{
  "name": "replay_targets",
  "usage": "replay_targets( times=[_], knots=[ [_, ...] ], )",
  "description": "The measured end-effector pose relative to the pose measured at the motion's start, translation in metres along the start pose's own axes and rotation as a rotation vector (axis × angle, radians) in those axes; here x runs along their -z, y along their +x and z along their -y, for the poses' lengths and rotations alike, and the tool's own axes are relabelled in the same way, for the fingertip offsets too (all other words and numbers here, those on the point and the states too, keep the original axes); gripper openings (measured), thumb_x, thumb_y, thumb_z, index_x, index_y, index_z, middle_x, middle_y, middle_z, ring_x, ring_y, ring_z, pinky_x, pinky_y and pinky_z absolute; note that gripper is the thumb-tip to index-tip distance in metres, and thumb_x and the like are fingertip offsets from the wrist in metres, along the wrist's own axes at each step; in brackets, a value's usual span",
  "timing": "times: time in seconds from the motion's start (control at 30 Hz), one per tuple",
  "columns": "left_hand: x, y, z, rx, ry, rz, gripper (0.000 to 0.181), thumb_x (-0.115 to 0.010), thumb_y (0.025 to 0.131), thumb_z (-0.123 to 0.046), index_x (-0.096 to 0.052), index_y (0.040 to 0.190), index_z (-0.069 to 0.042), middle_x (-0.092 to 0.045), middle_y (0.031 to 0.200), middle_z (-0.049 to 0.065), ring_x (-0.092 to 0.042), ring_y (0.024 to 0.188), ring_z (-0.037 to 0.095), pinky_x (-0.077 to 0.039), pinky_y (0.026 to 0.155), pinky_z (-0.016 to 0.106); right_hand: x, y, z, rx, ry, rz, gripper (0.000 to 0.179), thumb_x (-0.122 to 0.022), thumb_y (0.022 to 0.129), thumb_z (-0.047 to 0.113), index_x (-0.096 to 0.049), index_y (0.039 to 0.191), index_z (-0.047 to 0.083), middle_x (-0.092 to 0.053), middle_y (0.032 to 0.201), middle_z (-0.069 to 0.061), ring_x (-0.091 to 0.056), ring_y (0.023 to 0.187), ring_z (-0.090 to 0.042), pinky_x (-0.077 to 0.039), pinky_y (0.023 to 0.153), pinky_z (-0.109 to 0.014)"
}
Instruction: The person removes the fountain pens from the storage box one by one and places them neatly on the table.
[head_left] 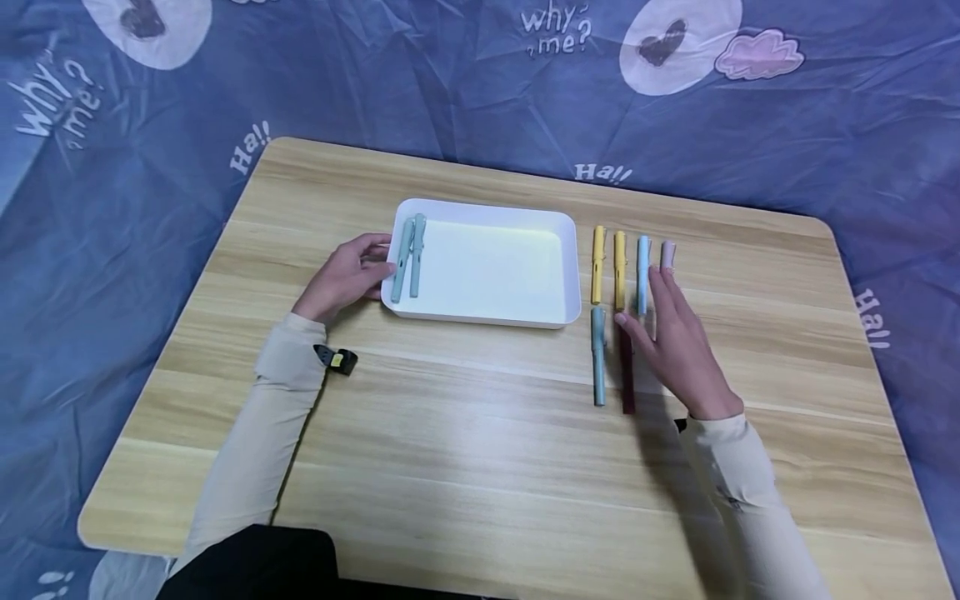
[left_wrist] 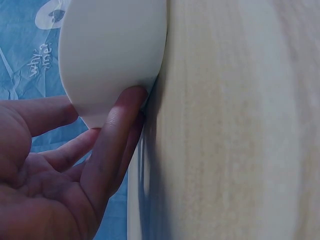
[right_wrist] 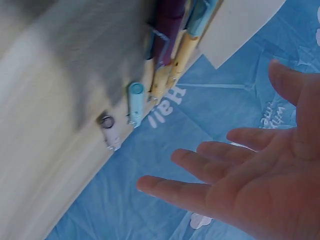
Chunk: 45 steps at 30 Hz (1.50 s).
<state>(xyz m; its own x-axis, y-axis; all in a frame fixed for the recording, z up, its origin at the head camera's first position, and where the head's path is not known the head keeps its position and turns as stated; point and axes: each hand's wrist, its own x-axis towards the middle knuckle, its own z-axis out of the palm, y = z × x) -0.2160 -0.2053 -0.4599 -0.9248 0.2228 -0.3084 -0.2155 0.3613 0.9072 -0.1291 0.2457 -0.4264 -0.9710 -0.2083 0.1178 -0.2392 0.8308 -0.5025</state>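
My left hand (head_left: 345, 279) holds the left end of a white tray (head_left: 487, 271), thumb at the rim and fingers against the outer wall (left_wrist: 115, 55). Two grey-green pens (head_left: 402, 260) lie side by side in the tray's left end. Over the pens on the right, my right hand (head_left: 684, 354) hovers with fingers extended, gripping nothing. Beneath and beside it lie two yellow pens (head_left: 597, 265), a light blue pen (head_left: 643, 271) and a lilac pen (head_left: 667, 252), partly hidden by the fingers. Nearer me are a teal pen (head_left: 598, 358) and a dark red pen (head_left: 627, 383).
A wooden table (head_left: 465, 467) with rounded corners carries everything. Behind and around it hangs a blue printed cloth (head_left: 420, 83). A small black device with a strap (head_left: 337, 360) is at the left wrist.
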Motion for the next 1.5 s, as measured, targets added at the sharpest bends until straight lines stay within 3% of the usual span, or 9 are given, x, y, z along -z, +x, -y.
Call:
replay_targets(
  times=[0.2,0.47,0.73,0.93,1.5],
  knots=[
    [0.0,0.0,0.0,0.0,0.001,-0.003,0.058,-0.057,0.107,-0.01,-0.035,0.16,-0.003,-0.048,0.148,0.022,-0.055,0.129,0.034,-0.061,0.076,0.025,-0.002,0.017,0.011,0.007,0.014,0.008,0.078,-0.064,0.105,0.022,-0.02,0.162,-0.007,-0.021,0.166,-0.031,-0.016,0.155,-0.045,-0.02,0.124,-0.061],
    [0.0,0.001,0.0,0.007,-0.005,-0.003,0.058,-0.057,0.107,-0.011,-0.035,0.16,-0.004,-0.048,0.15,0.021,-0.054,0.132,0.033,-0.061,0.078,0.026,-0.009,0.04,0.031,0.067,0.064,-0.015,0.076,-0.067,0.103,0.016,-0.023,0.16,-0.009,-0.028,0.161,-0.035,-0.025,0.151,-0.047,-0.023,0.123,-0.059],
    [0.001,0.002,0.002,0.01,-0.004,-0.009,0.058,-0.057,0.107,-0.011,-0.035,0.16,-0.004,-0.048,0.151,0.02,-0.054,0.132,0.033,-0.061,0.077,0.025,-0.021,0.062,0.059,0.035,0.092,0.018,0.07,-0.064,0.105,0.022,-0.029,0.158,-0.009,-0.04,0.154,-0.034,-0.039,0.142,-0.047,-0.036,0.114,-0.062],
    [0.001,0.002,0.002,0.005,-0.007,-0.01,0.057,-0.057,0.106,-0.01,-0.036,0.159,-0.003,-0.049,0.15,0.021,-0.055,0.131,0.034,-0.061,0.077,0.026,-0.034,0.08,0.08,0.031,0.125,0.032,0.067,-0.066,0.105,0.022,-0.035,0.157,-0.007,-0.049,0.147,-0.03,-0.052,0.131,-0.044,-0.043,0.109,-0.057],
    [0.001,0.004,0.004,-0.016,-0.036,-0.011,0.055,-0.058,0.106,-0.008,-0.039,0.157,-0.002,-0.051,0.147,0.022,-0.057,0.128,0.034,-0.061,0.074,0.025,-0.066,0.11,0.117,-0.035,0.155,0.206,0.071,-0.065,0.105,0.032,-0.034,0.158,-0.004,-0.051,0.146,-0.027,-0.059,0.126,-0.041,-0.049,0.104,-0.052]
  ],
)
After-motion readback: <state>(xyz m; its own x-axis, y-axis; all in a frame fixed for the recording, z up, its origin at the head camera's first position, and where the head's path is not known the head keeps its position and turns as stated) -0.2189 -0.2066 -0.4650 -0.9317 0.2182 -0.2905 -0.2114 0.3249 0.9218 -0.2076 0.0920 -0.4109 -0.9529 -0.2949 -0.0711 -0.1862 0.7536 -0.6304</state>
